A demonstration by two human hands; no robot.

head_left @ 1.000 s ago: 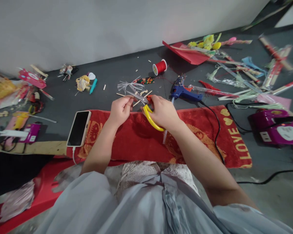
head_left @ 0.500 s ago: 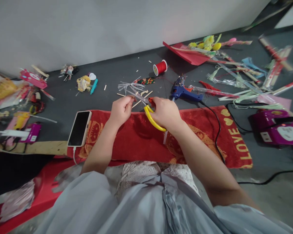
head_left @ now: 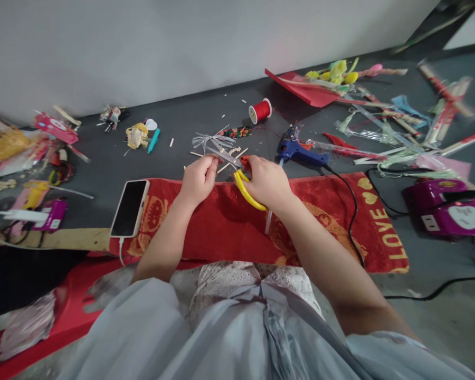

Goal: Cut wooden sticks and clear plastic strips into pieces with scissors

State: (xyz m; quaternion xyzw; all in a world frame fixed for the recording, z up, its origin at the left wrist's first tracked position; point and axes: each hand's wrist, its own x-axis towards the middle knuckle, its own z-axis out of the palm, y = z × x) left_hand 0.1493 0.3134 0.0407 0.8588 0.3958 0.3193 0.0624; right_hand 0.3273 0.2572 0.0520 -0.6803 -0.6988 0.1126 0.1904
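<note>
The right hand (head_left: 268, 183) was closed around the yellow handles of the scissors (head_left: 237, 174), whose blades pointed left toward the left hand (head_left: 198, 179). The left hand was closed, its fingertips pinching something too small to tell, just beside the blades. Both hands were above the far edge of the red towel (head_left: 229, 227). A phone (head_left: 129, 208) lay on the towel's left end, and a blue glue gun (head_left: 298, 150) lay near the right hand.

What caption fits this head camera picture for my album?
Right hand works yellow-handled scissors beside the left hand, above a red towel.
</note>
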